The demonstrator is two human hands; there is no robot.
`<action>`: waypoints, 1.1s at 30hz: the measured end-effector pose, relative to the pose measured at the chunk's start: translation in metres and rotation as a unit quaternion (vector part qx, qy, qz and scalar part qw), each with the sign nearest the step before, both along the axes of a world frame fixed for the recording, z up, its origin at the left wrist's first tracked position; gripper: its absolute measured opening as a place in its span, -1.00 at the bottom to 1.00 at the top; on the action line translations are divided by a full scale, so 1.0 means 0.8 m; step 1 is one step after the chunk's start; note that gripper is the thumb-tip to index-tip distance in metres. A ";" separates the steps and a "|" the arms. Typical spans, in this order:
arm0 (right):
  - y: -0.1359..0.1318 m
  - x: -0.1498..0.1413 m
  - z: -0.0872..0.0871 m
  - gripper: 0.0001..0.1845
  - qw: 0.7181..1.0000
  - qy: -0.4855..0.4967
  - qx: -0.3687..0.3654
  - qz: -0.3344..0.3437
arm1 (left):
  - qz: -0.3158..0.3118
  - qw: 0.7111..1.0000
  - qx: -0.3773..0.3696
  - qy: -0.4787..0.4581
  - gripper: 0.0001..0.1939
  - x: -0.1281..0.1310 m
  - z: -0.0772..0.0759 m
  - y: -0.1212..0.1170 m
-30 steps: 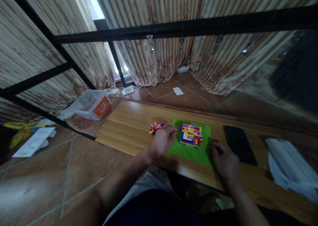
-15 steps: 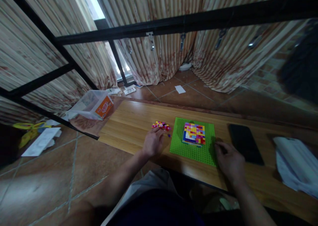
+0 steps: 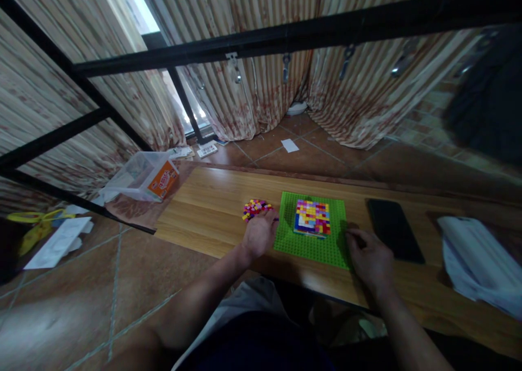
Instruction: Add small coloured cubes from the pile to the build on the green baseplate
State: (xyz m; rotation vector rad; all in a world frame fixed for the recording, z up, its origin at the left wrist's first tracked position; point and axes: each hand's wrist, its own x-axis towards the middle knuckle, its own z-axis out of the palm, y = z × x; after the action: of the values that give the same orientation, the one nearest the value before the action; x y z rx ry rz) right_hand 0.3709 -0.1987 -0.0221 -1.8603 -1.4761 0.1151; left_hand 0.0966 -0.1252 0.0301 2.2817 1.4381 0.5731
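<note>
On the wooden table lies a green studded baseplate (image 3: 285,240), carrying a square stack of multicoloured toy bricks (image 3: 313,217) near its middle. Left of the plate is a pile of small loose bricks (image 3: 253,209), mostly pink, yellow and red. My left hand (image 3: 260,234) rests between pile and plate, fingers bent together at the pile's right side; whatever is under the fingertips is hidden. Beside the plate's right edge is my right hand (image 3: 371,257), thumb and forefinger curled together with their tips at that edge. Anything between them is too small to make out.
A dark phone (image 3: 395,229) lies right of my right hand, and a white plastic-wrapped package (image 3: 481,262) farther right. Past the table's left end, a clear plastic box (image 3: 138,178) with an orange label is on the tiled floor. A black metal bar (image 3: 261,39) crosses beyond the table.
My left hand has moved right from the front of the brick pile, reaching where a loose dark-blue brick lay. My right hand stays by the plate's edge. The whole view has shifted slightly.
</note>
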 end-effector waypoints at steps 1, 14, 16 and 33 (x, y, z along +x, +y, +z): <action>0.000 0.000 0.001 -0.60 1.000 -0.001 0.002 0.000 | 0.001 1.000 -0.010 -0.019 -0.85 0.003 0.003 0.000; -0.001 0.000 0.003 -0.62 1.000 -0.002 -0.014 0.004 | 0.001 0.987 -0.056 -0.153 -0.87 0.047 0.016 0.012; -0.001 0.000 0.003 -0.62 1.000 0.001 -0.014 0.004 | 0.004 0.986 -0.066 -0.156 -0.89 0.049 0.017 0.015; 0.000 0.001 0.002 -0.62 1.000 -0.006 -0.008 0.008 | 0.023 0.935 -0.170 -0.311 -0.94 0.051 0.005 0.026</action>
State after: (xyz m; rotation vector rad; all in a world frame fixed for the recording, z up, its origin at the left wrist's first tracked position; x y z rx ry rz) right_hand 0.3716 -0.1990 -0.0204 -1.8645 -1.5035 0.1227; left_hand 0.1376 -0.1041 0.0340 1.5971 1.1573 0.8835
